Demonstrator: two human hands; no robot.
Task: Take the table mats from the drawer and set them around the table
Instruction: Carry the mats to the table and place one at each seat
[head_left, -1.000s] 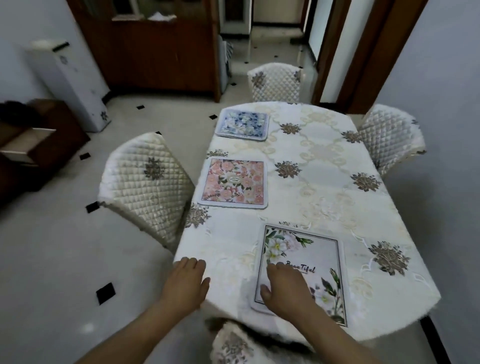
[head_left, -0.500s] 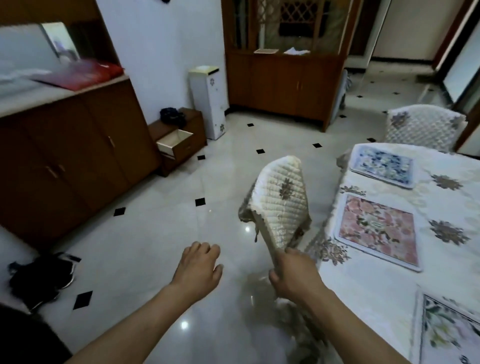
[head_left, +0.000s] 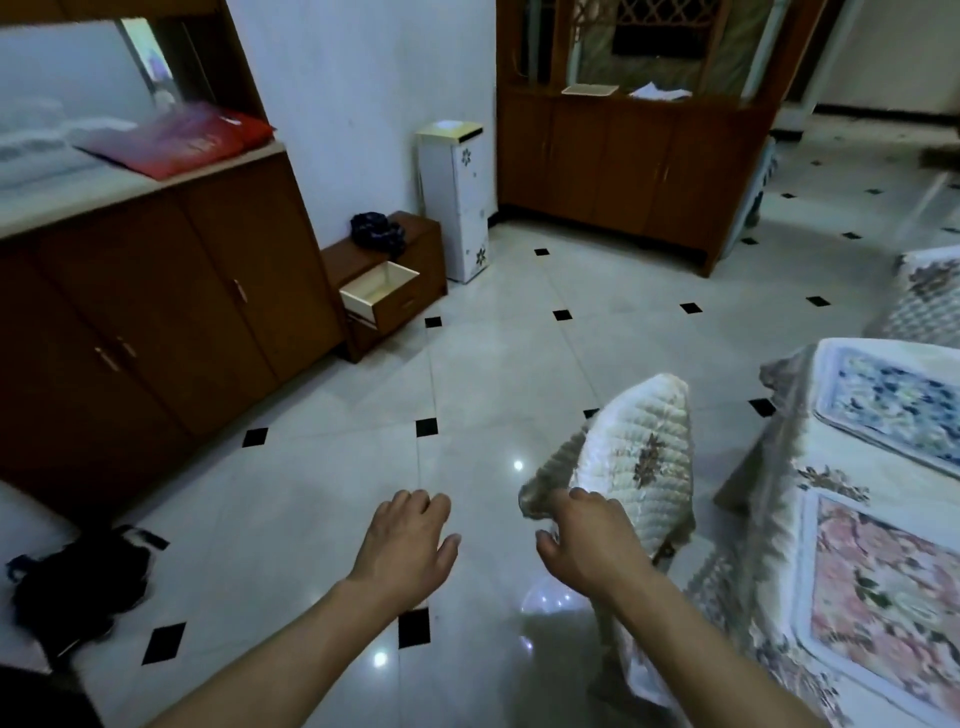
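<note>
A: What differs from half a second ago?
B: The view has swung further left. The tabletop (head_left: 779, 525) sits at the right edge now, with only 2 mats showing: the blue mat (head_left: 898, 402) and, nearer, the pink mat (head_left: 893, 587). The green mat from 1 second ago is out of frame.
A: And the hands?
B: The left hand (head_left: 408, 545) hangs over the floor (head_left: 493, 364), fingers loosely spread, holding nothing, much as before. The right hand (head_left: 587, 535) is relaxed and empty; it overlaps the chair (head_left: 639, 462), but I cannot tell whether it touches it.
A: The drawer?
B: The drawer (head_left: 382, 291) stands pulled out across the floor, larger in view than before; what I can see inside is bare.
</note>
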